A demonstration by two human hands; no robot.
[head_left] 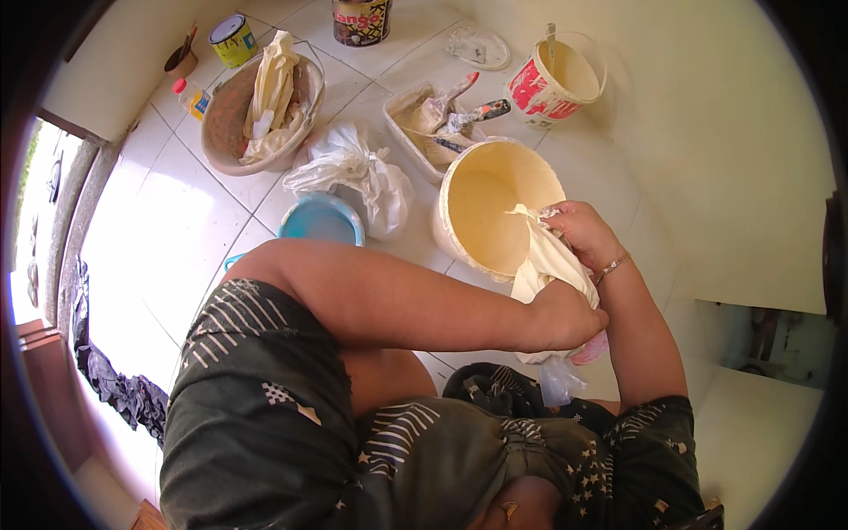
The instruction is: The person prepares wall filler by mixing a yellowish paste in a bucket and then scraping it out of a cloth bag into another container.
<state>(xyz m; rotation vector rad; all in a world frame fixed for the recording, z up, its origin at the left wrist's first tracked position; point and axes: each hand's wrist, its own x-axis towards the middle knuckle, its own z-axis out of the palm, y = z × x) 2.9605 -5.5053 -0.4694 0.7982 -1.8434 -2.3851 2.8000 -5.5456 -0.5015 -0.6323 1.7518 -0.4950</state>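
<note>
The left hand (570, 318) clamped the lower end of a cream paint-soaked cloth (548, 265) while the right hand (574, 225) gripped its top, twisting it over the large cream-filled plastic bucket (495, 208) so drips fell inside.

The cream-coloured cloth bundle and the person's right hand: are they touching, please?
Touching. The head view shows the right hand gripping the top of the cream-coloured cloth bundle, fingers closed around it.
</note>
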